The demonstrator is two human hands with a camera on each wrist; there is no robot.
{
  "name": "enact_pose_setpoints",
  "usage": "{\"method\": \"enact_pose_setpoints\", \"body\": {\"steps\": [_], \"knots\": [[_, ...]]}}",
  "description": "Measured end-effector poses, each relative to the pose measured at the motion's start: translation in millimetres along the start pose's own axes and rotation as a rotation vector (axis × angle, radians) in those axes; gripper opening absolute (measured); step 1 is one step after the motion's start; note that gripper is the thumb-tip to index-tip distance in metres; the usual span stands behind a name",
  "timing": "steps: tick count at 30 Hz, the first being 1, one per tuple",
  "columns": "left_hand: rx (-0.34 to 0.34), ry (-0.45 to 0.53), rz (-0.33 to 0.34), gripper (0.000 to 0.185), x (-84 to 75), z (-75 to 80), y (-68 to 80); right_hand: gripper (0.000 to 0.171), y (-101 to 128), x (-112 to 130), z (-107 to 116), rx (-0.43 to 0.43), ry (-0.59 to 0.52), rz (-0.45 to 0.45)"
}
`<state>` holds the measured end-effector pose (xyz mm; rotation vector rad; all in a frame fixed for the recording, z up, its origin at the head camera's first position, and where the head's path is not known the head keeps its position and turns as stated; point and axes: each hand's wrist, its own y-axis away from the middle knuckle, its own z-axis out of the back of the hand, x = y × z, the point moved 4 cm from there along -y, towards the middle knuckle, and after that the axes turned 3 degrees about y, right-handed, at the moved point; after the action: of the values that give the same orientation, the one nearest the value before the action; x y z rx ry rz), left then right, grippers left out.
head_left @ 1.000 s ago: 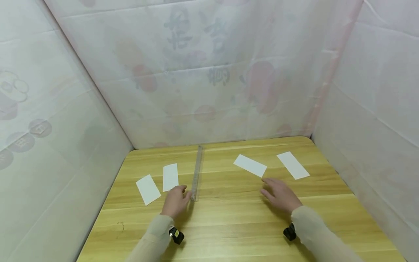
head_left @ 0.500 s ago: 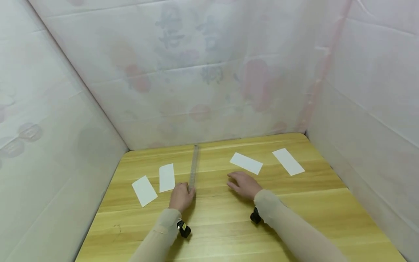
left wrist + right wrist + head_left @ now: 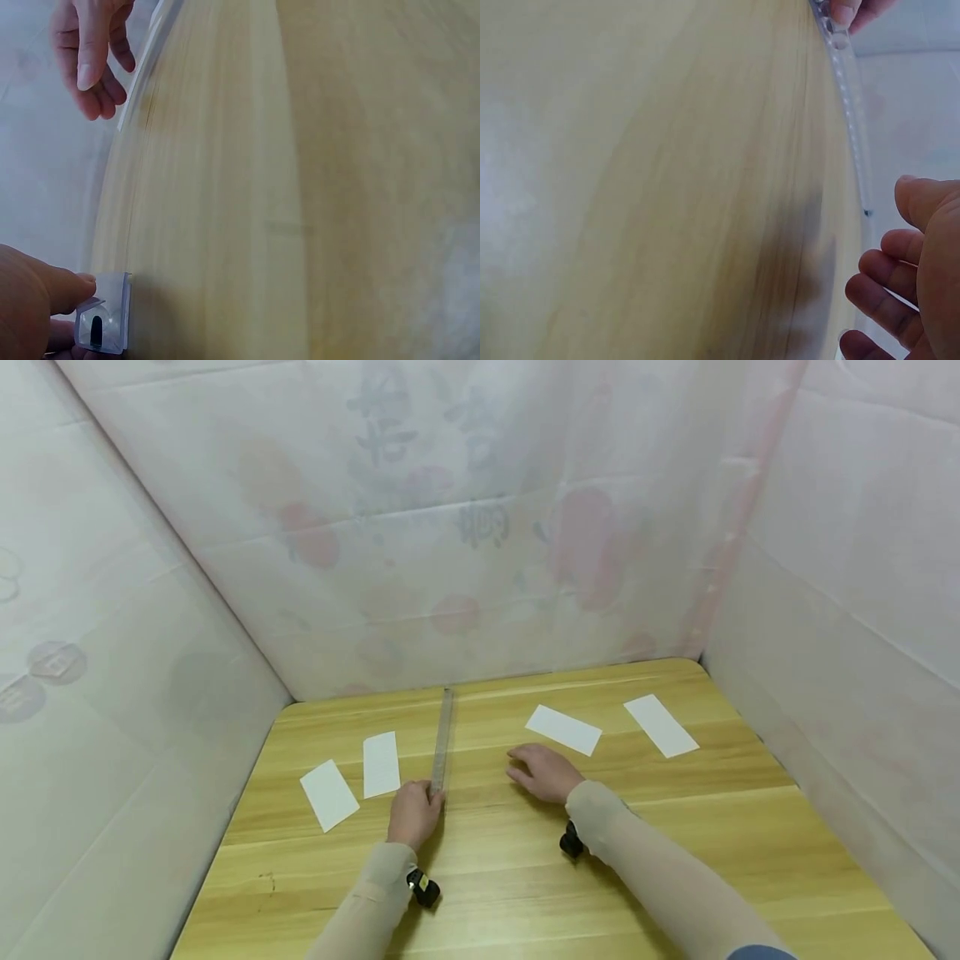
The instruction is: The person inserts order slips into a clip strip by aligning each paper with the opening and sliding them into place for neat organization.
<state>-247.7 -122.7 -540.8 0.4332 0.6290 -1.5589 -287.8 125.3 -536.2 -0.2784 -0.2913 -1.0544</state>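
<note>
- Pinching the near end of the clear ruler (image 3: 442,742), the left hand (image 3: 413,812) had its fingers (image 3: 71,286) clamped on that end, as the left wrist view showed.
- The ruler lay flat on the table (image 3: 675,827), running from the left hand straight toward the far edge (roughly along the table's middle line).
- The right hand (image 3: 545,772) rested on the table to the right of the ruler, near it but not touching; its fingers (image 3: 881,289) were loosely spread and held nothing.
- Two white paper slips (image 3: 381,764) (image 3: 328,793) lay left of the ruler, and two more (image 3: 563,729) (image 3: 661,725) lay to its right, beyond the right hand.
- A pale printed sheet (image 3: 420,527) walled the table on three sides.
</note>
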Motion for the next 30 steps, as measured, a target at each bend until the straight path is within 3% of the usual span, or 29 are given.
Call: {"method": "enact_pose_setpoints", "body": {"steps": [17,23,30], "knots": [[0.024,0.008,-0.026,0.018,9.1,14.8,18.7,0.045,-9.9,-1.7,10.0,0.023,0.007,-0.014],[0.062,-0.048,-0.028,0.017,11.5,21.8,31.1,0.045,-16.7,1.1,11.5,0.054,-0.005,-0.025],[0.091,-0.128,-0.078,0.012,11.4,28.3,44.5,0.047,-25.8,4.0,12.1,0.066,-0.012,-0.037]]}}
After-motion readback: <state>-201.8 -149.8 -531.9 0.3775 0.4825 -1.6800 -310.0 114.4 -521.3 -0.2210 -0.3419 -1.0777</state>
